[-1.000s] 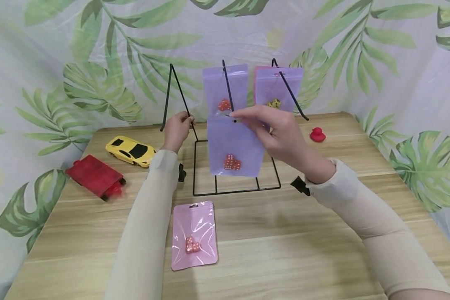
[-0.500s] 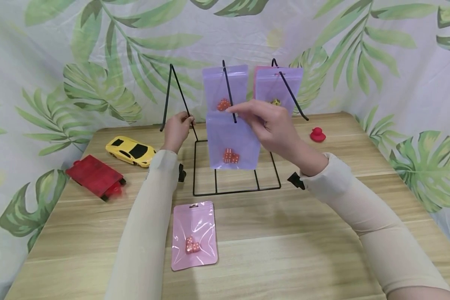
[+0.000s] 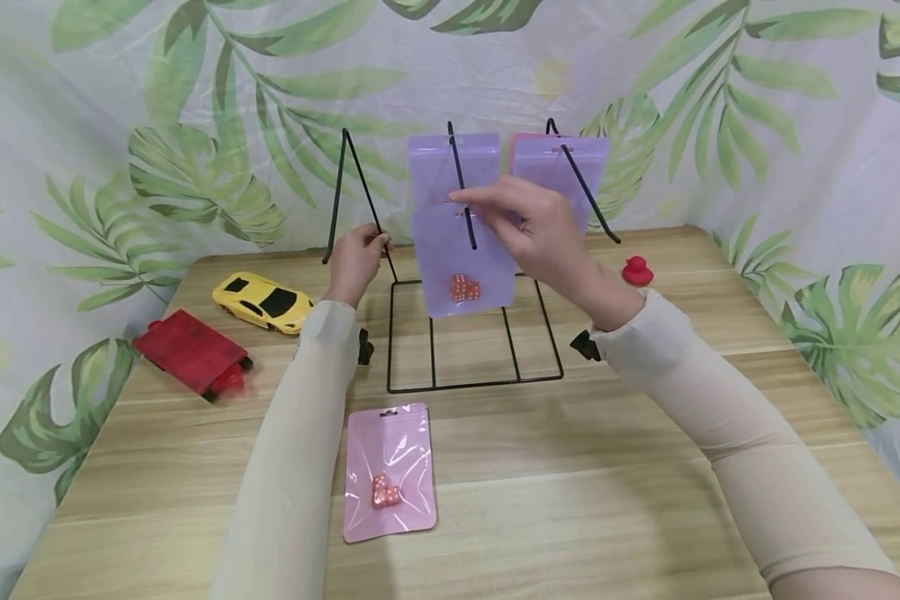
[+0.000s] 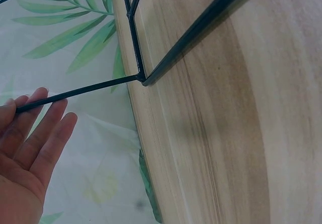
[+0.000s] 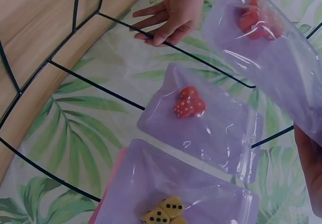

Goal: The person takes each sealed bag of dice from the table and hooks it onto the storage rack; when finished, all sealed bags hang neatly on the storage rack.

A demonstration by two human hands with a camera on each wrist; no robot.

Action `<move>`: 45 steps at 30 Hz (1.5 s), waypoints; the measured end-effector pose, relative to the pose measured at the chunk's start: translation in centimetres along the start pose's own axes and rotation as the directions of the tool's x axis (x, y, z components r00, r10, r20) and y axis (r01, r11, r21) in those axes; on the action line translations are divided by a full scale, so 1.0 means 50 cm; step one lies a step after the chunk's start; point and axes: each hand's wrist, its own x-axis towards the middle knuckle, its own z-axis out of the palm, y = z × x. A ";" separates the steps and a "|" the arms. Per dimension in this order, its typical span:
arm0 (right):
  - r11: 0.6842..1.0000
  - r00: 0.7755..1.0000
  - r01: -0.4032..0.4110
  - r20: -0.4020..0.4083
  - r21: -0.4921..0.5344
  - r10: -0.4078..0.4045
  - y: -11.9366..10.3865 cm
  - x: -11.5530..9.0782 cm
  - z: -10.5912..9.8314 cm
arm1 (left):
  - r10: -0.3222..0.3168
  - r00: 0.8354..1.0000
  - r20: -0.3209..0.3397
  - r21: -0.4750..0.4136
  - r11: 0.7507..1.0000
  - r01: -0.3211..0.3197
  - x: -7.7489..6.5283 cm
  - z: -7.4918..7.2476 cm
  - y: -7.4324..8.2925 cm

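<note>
My right hand (image 3: pixel 528 225) pinches the top edge of a purple zip bag (image 3: pixel 438 250) holding red dice (image 3: pixel 465 288). The middle prong of the black wire rack (image 3: pixel 476 386) crosses the bag at its hang hole, the prong's tip showing in front. Behind it, another purple bag (image 3: pixel 431 162) hangs on the same prong; its red dice (image 5: pixel 189 103) appear in the right wrist view. On the right prong hang a purple bag (image 5: pixel 191 173) with yellow dice (image 5: pixel 162 214) and a pink bag (image 3: pixel 515 154) behind. My left hand (image 3: pixel 355 262) grips the rack's left upright between thumb and fingers.
A pink bag (image 3: pixel 390 446) with dice lies flat on the table (image 3: pixel 570 508) in front of the rack. Left of my arm are a yellow toy car (image 3: pixel 264 302) and a red toy vehicle (image 3: pixel 191 350). A red rubber duck (image 3: pixel 637 271) sits at back right.
My right hand has moved up and back along the middle prong, taking the purple bag with it. That bag now covers the red dice of the one behind. My left hand stays on the rack.
</note>
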 end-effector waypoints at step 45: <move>0.849 0.899 -0.415 -0.004 -0.329 0.438 0.077 0.084 0.046 | 0.012 1.000 -0.022 0.043 0.999 -0.011 -0.002 -0.001 0.001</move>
